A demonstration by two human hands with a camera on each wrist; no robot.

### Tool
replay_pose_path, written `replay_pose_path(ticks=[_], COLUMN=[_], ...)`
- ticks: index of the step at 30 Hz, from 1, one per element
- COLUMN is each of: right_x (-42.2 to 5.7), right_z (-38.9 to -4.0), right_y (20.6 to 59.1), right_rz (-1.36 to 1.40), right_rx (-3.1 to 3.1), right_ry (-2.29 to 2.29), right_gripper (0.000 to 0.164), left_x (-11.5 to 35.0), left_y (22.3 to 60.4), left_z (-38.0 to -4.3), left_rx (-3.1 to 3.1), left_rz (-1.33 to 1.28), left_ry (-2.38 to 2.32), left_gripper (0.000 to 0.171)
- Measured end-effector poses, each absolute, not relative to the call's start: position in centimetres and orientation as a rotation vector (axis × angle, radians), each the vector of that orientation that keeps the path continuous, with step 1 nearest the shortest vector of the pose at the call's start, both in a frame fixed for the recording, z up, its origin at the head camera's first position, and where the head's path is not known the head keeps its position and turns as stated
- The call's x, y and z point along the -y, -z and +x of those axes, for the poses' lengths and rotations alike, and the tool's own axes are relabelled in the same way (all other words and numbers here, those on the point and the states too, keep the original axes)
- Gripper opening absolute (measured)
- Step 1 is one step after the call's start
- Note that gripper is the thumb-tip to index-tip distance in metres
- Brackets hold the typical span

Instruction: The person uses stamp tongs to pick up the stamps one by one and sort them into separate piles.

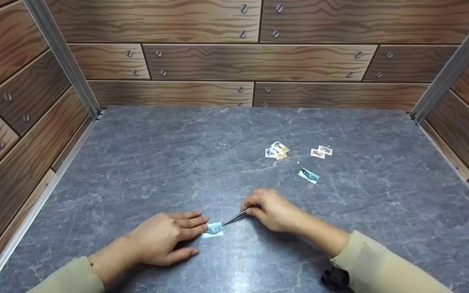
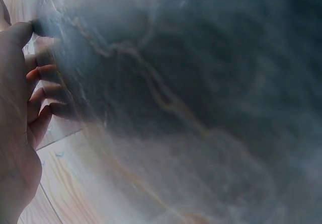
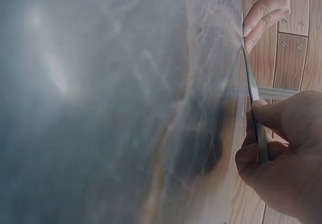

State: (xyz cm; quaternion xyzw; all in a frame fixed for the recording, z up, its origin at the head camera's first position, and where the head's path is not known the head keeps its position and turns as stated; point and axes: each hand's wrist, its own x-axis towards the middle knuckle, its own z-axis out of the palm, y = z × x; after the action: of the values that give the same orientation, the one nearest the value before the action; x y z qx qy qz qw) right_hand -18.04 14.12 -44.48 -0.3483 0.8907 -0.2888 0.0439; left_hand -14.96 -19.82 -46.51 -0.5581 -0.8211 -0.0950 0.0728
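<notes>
My left hand (image 1: 163, 236) lies on the table with its fingers straight. Its fingertips touch the left edge of a small blue-and-white picture slip (image 1: 213, 230), like a stamp. In my right hand (image 1: 274, 209) I pinch slim metal tweezers (image 1: 234, 217) between thumb and fingers, and their tips reach the slip's upper right corner. The right wrist view shows the tweezers (image 3: 251, 78) slanting from this hand toward the other hand's fingers (image 3: 261, 20). In the left wrist view, part of my left hand (image 2: 15, 118) shows at the edge, fingers against the table.
A second blue slip (image 1: 309, 176) lies beyond my right hand. Farther back are a cluster of white-and-yellow slips (image 1: 277, 150) and two reddish slips (image 1: 321, 151). A black object (image 1: 335, 278) is by the right sleeve. Wood-patterned walls (image 1: 202, 61) enclose the grey marbled table (image 1: 157, 162).
</notes>
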Motion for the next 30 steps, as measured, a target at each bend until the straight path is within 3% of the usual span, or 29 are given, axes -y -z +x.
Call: replay_pose_path(ticks=[17,30], right_x=[-15.4,-22.0], right_z=[-18.1,-18.5], right_y=[44.5,42.8], right_rz=[-1.044,-0.975], right_rx=[-2.730,-2.839], right_ry=[0.954,0.997], right_gripper=[0.012,0.009], left_x=[19.9,19.9], left_y=[46.6,46.4], left_z=[-14.8,-14.9], left_rx=[2.496,2.473], left_rz=[-1.660,-1.682], left_ry=[0.287,0.258], left_gripper=[0.063,0.056])
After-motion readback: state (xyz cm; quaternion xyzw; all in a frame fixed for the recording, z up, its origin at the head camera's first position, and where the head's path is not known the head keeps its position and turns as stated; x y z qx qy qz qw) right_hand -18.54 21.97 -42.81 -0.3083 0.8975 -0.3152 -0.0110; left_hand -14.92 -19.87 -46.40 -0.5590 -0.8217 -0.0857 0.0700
